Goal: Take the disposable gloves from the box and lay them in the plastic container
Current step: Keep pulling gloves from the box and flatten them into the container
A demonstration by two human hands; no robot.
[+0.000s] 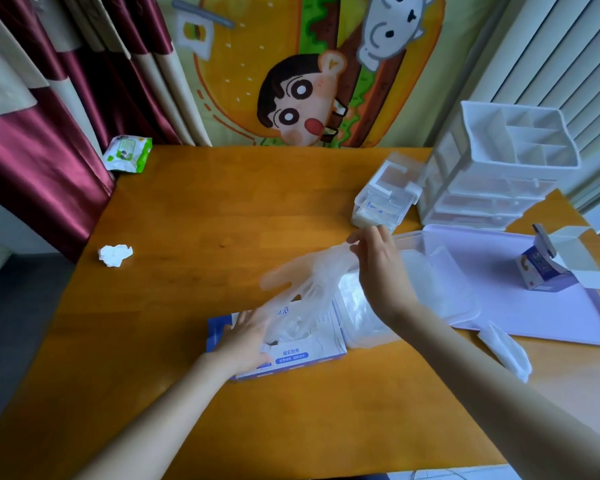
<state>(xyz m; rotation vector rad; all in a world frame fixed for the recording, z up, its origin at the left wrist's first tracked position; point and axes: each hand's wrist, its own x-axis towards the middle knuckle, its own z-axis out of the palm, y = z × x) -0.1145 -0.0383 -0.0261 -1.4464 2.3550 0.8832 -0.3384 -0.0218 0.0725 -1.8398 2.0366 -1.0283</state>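
A blue and white glove box [302, 355] lies flat on the wooden table [222, 209] in front of me. My left hand [246, 336] rests flat on its top with straight fingers. My right hand [378, 265] pinches the cuff of a clear disposable glove [302, 271], which stretches up and to the right from the box's opening. The clear plastic container [447, 292] stands just right of the box, under my right hand, with clear gloves lying in it.
A lilac tray [534, 306] at the right bears the container and a small opened carton [548, 268]. A white drawer organiser [499, 174] and small clear boxes [385, 202] stand behind. A crumpled tissue [115, 255], a wipes pack [128, 154] and a loose clear wrapper [510, 351] lie around.
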